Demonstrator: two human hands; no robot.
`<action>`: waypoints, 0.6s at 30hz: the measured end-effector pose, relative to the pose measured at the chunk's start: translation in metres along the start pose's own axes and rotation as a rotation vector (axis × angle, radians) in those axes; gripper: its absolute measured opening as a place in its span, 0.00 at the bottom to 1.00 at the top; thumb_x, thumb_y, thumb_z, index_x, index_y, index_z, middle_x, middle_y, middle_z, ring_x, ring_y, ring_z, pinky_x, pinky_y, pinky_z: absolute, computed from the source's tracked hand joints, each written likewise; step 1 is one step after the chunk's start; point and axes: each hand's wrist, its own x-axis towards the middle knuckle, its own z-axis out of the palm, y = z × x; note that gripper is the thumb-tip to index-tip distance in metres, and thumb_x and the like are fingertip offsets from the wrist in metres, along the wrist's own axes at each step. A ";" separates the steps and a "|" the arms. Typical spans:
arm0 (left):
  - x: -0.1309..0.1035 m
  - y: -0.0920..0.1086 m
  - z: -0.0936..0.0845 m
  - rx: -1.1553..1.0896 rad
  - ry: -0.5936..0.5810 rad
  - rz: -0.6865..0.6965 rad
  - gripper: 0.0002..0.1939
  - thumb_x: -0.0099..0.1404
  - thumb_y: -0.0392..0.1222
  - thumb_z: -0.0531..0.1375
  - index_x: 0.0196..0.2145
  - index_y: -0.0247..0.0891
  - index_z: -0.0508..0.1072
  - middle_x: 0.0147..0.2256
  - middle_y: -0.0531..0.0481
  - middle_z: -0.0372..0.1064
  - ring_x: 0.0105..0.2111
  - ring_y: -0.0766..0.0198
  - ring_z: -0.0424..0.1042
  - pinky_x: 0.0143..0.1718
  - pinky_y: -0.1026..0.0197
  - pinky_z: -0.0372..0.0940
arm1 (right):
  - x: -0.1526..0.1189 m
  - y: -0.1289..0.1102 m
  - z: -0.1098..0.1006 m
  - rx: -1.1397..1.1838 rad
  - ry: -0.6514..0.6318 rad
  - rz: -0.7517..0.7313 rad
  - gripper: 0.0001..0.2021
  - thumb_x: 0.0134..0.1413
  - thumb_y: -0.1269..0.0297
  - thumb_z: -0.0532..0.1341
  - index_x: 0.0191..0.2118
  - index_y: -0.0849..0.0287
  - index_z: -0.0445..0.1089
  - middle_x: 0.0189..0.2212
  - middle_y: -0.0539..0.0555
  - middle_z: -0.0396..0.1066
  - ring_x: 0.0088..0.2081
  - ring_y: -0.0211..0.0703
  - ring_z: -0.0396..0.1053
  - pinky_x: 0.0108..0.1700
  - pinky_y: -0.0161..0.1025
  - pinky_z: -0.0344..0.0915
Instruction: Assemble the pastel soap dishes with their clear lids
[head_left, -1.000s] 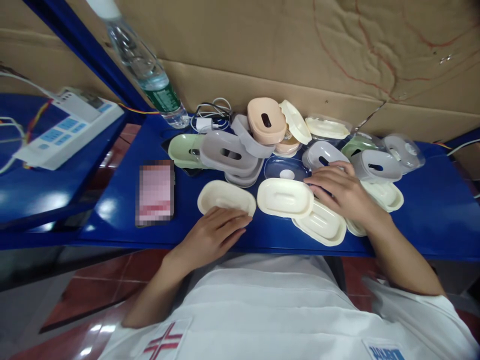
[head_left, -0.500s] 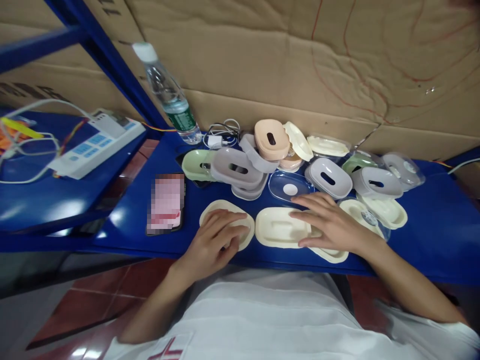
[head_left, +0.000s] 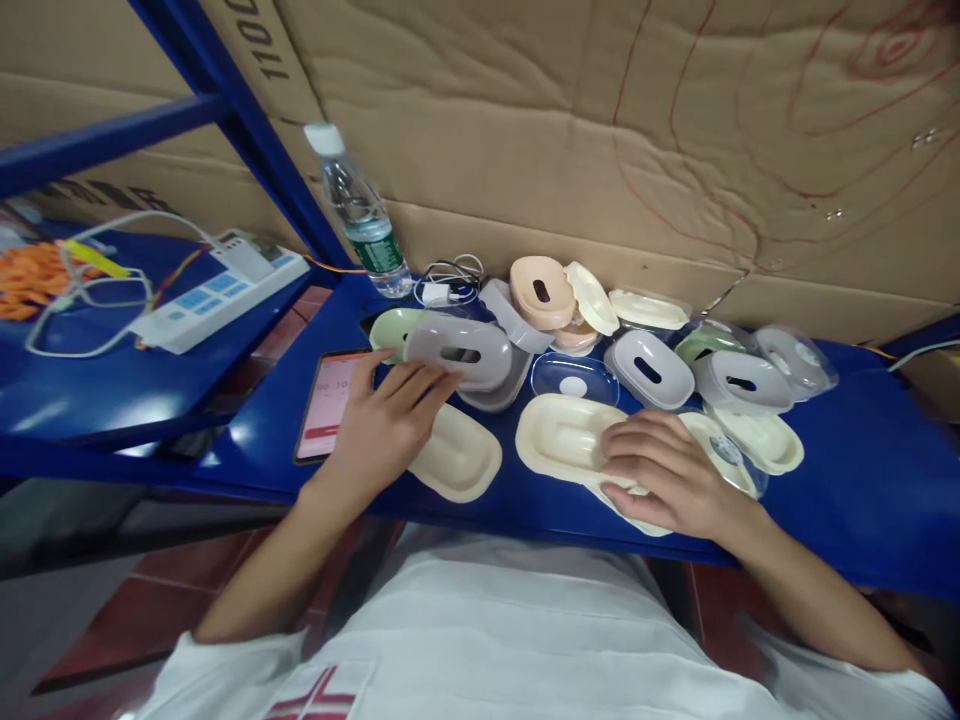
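My left hand (head_left: 390,425) reaches forward with its fingers at the left and front rim of a grey oval box with a slot (head_left: 457,352), gripping it. This box overlaps a second grey box (head_left: 499,392) and a green box (head_left: 390,332). Under my left wrist side lies a cream oval tray (head_left: 461,460), partly covered by the hand. My right hand (head_left: 664,470) has its fingers curled round the right end of another cream oval tray (head_left: 562,440), slightly lifted. Below it, a further cream piece (head_left: 637,512) is mostly hidden by that hand.
Behind are a peach box (head_left: 541,290), a clear lid (head_left: 574,380) and more grey boxes (head_left: 649,368). A phone (head_left: 326,405) lies left on the blue table, near a water bottle (head_left: 371,235). A power strip (head_left: 217,300) sits on the left shelf.
My left hand has left the left cream tray and moved forward to the grey box, which has shifted left. My right hand has closed on the other cream tray and raised it slightly.
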 end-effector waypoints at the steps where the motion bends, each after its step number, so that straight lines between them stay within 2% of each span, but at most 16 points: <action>1: -0.001 -0.003 -0.003 -0.001 0.008 0.024 0.27 0.76 0.28 0.55 0.67 0.46 0.74 0.53 0.43 0.82 0.52 0.48 0.80 0.64 0.37 0.62 | -0.001 0.001 -0.002 -0.024 0.014 0.016 0.08 0.67 0.68 0.69 0.49 0.53 0.74 0.43 0.53 0.82 0.49 0.48 0.80 0.57 0.50 0.71; 5: -0.012 -0.009 -0.015 -0.065 0.051 0.047 0.24 0.75 0.28 0.58 0.63 0.46 0.75 0.53 0.45 0.81 0.50 0.50 0.78 0.61 0.41 0.65 | -0.007 0.016 -0.003 -0.172 0.067 0.130 0.11 0.66 0.68 0.69 0.51 0.50 0.74 0.45 0.53 0.82 0.50 0.52 0.80 0.57 0.53 0.68; 10: -0.046 -0.006 -0.029 -0.202 0.122 -0.056 0.26 0.74 0.30 0.62 0.64 0.53 0.74 0.51 0.47 0.79 0.50 0.53 0.76 0.61 0.45 0.66 | -0.011 0.038 0.005 -0.328 0.022 0.281 0.04 0.70 0.66 0.66 0.48 0.52 0.75 0.45 0.55 0.82 0.49 0.54 0.79 0.57 0.54 0.63; 12: -0.063 -0.003 -0.032 -0.248 0.084 -0.083 0.25 0.74 0.29 0.62 0.62 0.51 0.75 0.50 0.47 0.78 0.50 0.54 0.76 0.64 0.43 0.64 | -0.011 0.042 0.009 -0.345 -0.019 0.309 0.03 0.72 0.65 0.64 0.48 0.53 0.75 0.45 0.55 0.82 0.49 0.53 0.79 0.58 0.54 0.61; 15: -0.083 0.001 -0.032 -0.338 -0.039 -0.094 0.21 0.75 0.27 0.59 0.57 0.48 0.78 0.51 0.49 0.78 0.52 0.56 0.76 0.71 0.41 0.57 | -0.010 0.041 0.013 -0.333 -0.049 0.343 0.07 0.74 0.65 0.62 0.53 0.54 0.73 0.48 0.56 0.81 0.51 0.54 0.78 0.62 0.56 0.58; 18: -0.089 0.002 -0.032 -0.472 -0.110 -0.124 0.19 0.76 0.27 0.57 0.55 0.46 0.79 0.53 0.48 0.76 0.57 0.58 0.75 0.69 0.47 0.62 | -0.009 0.036 0.017 -0.319 -0.032 0.352 0.13 0.74 0.66 0.61 0.60 0.54 0.69 0.55 0.59 0.79 0.58 0.56 0.75 0.66 0.57 0.54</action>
